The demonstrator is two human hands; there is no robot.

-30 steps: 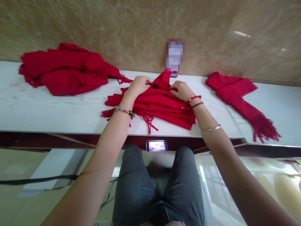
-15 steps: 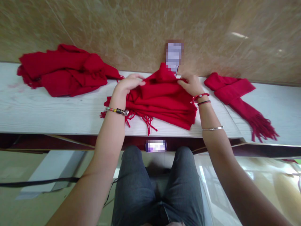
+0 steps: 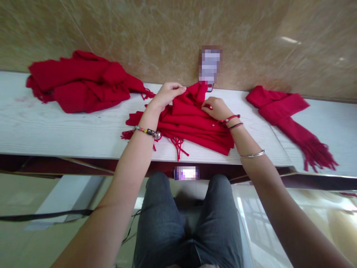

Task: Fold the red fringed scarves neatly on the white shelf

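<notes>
Pinching the middle red scarf [image 3: 192, 128] with left hand [image 3: 169, 93] and right hand [image 3: 218, 108], fingertips together — lying lengthwise left to right, with fringe [image 3: 127, 134] pointing left and nearward.

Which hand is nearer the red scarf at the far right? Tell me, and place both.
Right. The right hand is left of the red scarf, apart from it; the left hand is farther left, at the middle red cloth.
</notes>
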